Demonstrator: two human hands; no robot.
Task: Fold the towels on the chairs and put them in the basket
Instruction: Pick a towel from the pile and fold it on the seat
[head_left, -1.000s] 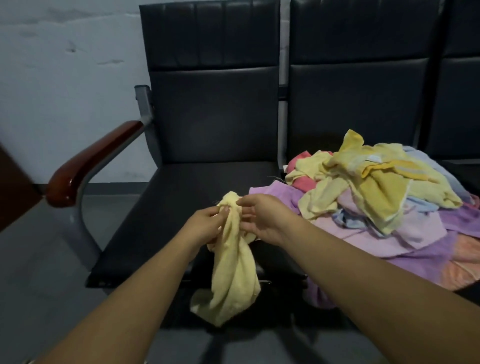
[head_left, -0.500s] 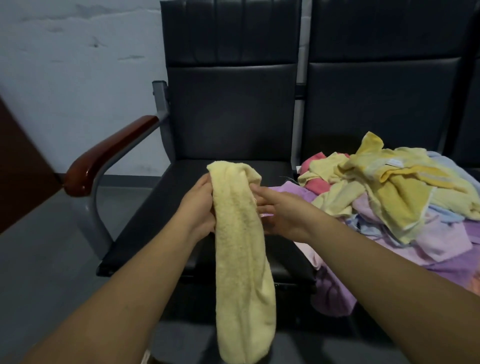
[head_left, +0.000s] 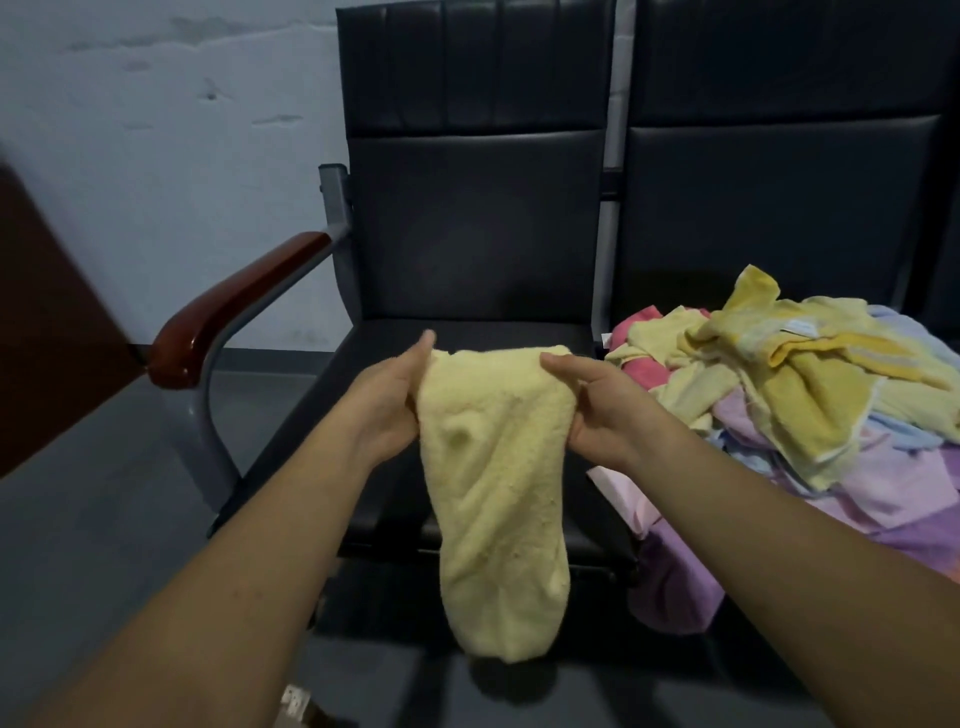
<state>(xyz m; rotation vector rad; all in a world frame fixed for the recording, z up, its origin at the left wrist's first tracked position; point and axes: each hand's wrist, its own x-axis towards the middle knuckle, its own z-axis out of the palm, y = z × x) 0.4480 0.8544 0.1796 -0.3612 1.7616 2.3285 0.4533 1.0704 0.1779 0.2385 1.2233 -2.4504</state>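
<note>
A pale yellow towel hangs in front of the left black chair, held up by its top edge. My left hand grips the towel's top left corner. My right hand grips its top right corner. The top edge stretches between both hands while the rest droops below the seat's front edge. A heap of unfolded towels in yellow, pink, purple and blue lies on the right chair and spills over its front. No basket is in view.
A reddish-brown armrest on a grey metal frame sticks out at the left chair's left side. A dark brown panel stands at the far left. Grey floor lies below, a white wall behind.
My hands have drawn apart, spreading the towel's top edge wider. One second ago the towel was bunched between both hands held close together and lower down.
</note>
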